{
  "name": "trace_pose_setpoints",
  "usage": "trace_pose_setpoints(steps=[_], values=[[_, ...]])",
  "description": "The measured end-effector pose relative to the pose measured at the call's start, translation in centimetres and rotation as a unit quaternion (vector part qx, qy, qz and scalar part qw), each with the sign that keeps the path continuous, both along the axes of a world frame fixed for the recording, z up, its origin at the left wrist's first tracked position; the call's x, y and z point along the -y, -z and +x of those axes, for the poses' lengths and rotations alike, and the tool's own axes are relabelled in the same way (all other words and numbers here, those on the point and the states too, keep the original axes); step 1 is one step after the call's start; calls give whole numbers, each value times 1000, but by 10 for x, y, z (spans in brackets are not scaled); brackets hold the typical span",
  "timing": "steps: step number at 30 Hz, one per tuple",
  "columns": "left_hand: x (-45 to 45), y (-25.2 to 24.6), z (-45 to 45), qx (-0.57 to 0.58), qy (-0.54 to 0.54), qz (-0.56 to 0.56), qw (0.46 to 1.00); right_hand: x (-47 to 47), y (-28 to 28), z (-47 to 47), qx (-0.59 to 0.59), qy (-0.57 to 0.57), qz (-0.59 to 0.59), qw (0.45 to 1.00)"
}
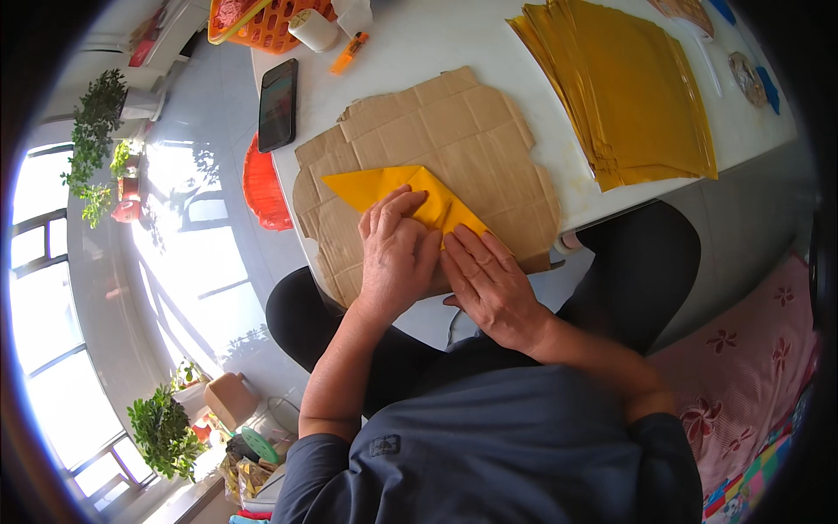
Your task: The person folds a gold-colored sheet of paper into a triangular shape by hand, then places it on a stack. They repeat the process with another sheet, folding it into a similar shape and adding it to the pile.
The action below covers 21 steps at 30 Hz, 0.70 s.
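Note:
A yellow sheet (393,180), folded to a pointed shape, lies on a flattened piece of corrugated cardboard (452,131) at the table's near edge. My left hand (396,252) rests over its middle with bent fingers, holding it down, the thumb pointing toward the right hand. Flat along the sheet's lower right part lies my right hand (494,288), its fingers stretched out and nearly side by side. Both hands cover much of the sheet's lower edge, so the fold there is hidden. To the right, a thick stack of shiny golden sheets (635,98) lies on the white table (556,196).
Left of the cardboard lies a black smartphone (277,105). Beyond it are an orange lighter (349,54), a white roll (314,29) and an orange plastic basket (275,29). A red plastic item (265,190) shows below the table's left edge. Potted plants (98,131) stand by the windows.

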State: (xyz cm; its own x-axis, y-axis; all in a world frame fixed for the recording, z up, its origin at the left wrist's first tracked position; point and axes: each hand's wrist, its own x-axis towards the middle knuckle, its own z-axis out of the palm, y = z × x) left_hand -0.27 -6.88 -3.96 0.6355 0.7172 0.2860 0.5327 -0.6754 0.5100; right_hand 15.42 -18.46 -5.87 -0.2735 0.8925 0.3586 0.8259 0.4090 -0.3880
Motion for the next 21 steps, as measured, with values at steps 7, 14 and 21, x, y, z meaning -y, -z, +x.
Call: trace_pose_setpoints(steps=[7,14,21], values=[[0,1,-1,3,-4,-1,1000,0,1,-1,-9,10,26,1000],[1,-1,0,1,-2,4,1000,-1,1,-2,-7,15,34,999],[2,3,1,-1,-17,12,1000,-1,1,-3,13,18,31,999]])
